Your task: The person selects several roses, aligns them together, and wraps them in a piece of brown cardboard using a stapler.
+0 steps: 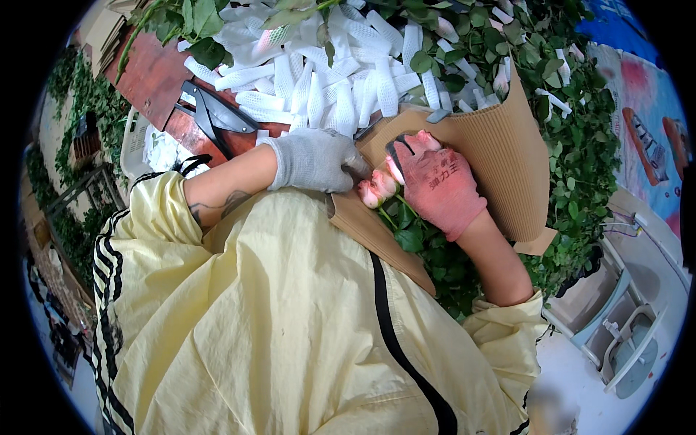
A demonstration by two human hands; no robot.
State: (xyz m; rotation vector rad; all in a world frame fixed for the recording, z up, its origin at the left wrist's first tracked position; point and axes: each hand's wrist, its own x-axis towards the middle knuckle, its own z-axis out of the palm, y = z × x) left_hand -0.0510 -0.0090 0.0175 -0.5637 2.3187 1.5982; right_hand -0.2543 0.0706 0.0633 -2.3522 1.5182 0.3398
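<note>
My right hand (441, 185), in a reddish-pink knit glove, curls over several pale pink roses (378, 188) inside a folded brown corrugated cardboard wrap (504, 156). Some blooms show at the fingertips and others just left of the hand. Green stems and leaves run down beneath it. In a grey knit glove, my left hand (313, 161) is closed at the left edge of the wrap, close to the roses. What lies between its fingers is hidden. The wrap's near flap (380, 239) rests against my yellow jacket.
White foam net sleeves (315, 87) are heaped ahead on a reddish board (156, 80). A black hinged tool (214, 116) lies at the board's left. Leafy rose stems (573, 167) crowd the right side. A pale plastic chair (616, 326) stands at lower right.
</note>
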